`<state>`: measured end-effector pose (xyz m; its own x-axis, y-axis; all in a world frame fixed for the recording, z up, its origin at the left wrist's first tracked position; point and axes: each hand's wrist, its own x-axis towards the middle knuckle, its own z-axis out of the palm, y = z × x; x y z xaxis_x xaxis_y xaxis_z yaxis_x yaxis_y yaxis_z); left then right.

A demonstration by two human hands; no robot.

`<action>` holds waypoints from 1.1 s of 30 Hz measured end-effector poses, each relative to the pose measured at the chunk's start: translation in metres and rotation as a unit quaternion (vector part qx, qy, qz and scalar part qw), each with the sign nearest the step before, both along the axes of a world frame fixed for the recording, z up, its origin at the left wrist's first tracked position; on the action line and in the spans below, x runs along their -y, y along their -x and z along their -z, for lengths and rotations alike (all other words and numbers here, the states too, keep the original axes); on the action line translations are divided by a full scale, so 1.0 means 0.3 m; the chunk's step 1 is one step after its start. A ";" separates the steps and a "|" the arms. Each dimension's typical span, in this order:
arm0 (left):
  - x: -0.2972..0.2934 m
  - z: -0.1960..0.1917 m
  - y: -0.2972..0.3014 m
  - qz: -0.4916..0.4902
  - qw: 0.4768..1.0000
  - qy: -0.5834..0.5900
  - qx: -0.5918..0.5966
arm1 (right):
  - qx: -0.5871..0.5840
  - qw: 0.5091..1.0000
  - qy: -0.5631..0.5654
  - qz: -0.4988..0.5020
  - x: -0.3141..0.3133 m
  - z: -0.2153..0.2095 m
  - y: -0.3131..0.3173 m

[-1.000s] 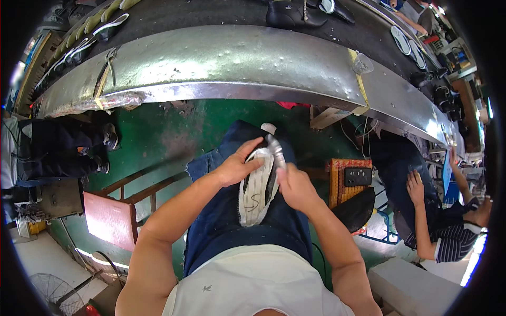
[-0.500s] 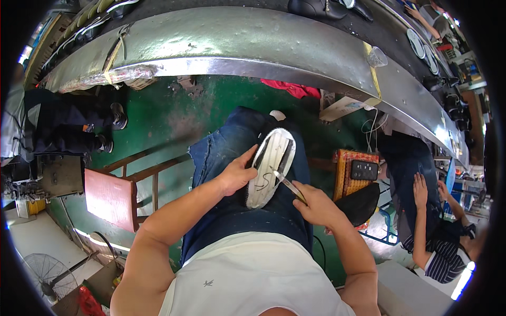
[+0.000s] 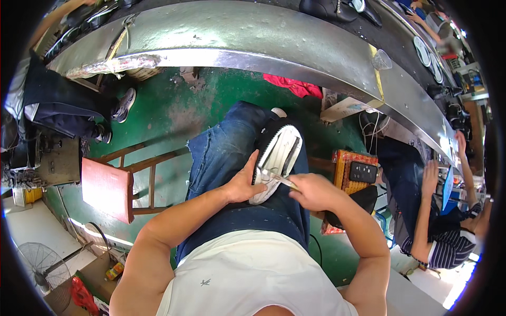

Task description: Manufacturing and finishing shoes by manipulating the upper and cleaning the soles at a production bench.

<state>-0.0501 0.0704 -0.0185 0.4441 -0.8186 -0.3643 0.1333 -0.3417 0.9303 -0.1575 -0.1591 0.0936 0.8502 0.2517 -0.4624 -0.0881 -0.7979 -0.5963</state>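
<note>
A shoe [image 3: 283, 150] lies across my lap with its white underside up and black showing along its edges. My left hand [image 3: 243, 181] grips its left side near the lower end, with the thumb over the sole and the index finger along the rim. In my right hand [image 3: 313, 192] is a slim tool [image 3: 283, 181] with a pale, shiny front part. Its tip rests on or just over the lower half of the sole. Whether it is a brush or a knife I cannot tell. Thin dark marks curve across the sole near the tip.
A long metal-sided bench [image 3: 221, 31] with shoes on its dark top runs across the front. A reddish stool [image 3: 108, 188] stands at left, a woven-topped seat [image 3: 343, 171] with a black case at right. Co-workers sit at right [image 3: 448, 247] and stand at left [image 3: 63, 95].
The tool's tip has moved left and slightly down over the sole. My right hand is a little higher, and the shoe has shifted slightly right. The co-worker at right has raised an arm.
</note>
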 end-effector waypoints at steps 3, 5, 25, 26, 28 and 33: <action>-0.006 -0.018 -0.023 -0.001 0.998 -0.012 -0.068 | -0.082 0.984 -0.145 0.071 -0.059 0.071 0.007; -0.004 -0.020 -0.025 0.008 0.999 -0.005 -0.041 | -0.034 0.991 -0.112 0.065 -0.056 0.056 0.003; 0.143 0.049 0.004 -0.276 0.946 -0.138 0.101 | 0.153 0.972 0.048 0.174 -0.127 0.188 0.065; 0.140 0.057 -0.001 -0.253 0.948 -0.145 0.123 | 0.085 0.988 0.058 0.119 -0.084 0.112 0.030; 0.133 0.069 0.001 -0.227 0.951 -0.154 0.145 | 0.037 0.994 0.084 0.051 -0.042 0.062 0.005; 0.130 0.045 0.018 -0.235 0.954 -0.082 0.167 | 0.160 0.970 0.157 0.093 -0.032 0.142 0.000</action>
